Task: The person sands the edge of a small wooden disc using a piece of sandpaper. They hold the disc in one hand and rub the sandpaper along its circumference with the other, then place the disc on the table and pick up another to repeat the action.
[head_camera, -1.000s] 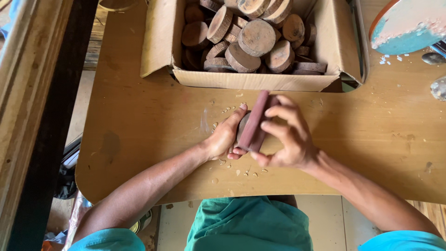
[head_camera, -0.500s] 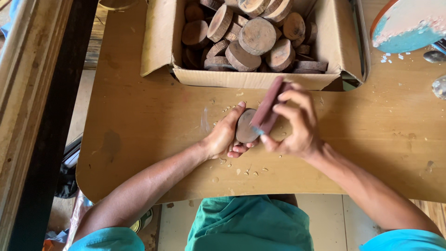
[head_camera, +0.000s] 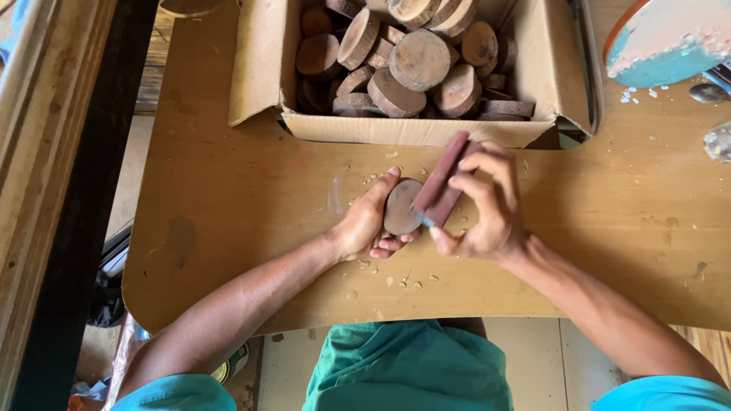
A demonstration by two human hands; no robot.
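Two hands, one wooden disc, one sanding block, on a brown table.

Left hand cups the wooden disc on the table; right hand clamps the reddish sanding block against its edge. Cardboard box just beyond, heaped with discs, too overlapped to count. Round blue-and-white object cut off top right. Chips scattered near hands.

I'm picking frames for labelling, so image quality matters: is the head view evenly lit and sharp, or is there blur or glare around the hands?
Head view: soft, even daylight, only faint shadows under the left hand and right hand; round brown wooden disc and reddish-brown sanding block look sharp; no glare on the tan wooden tabletop; edges bend slightly, wide-angle.
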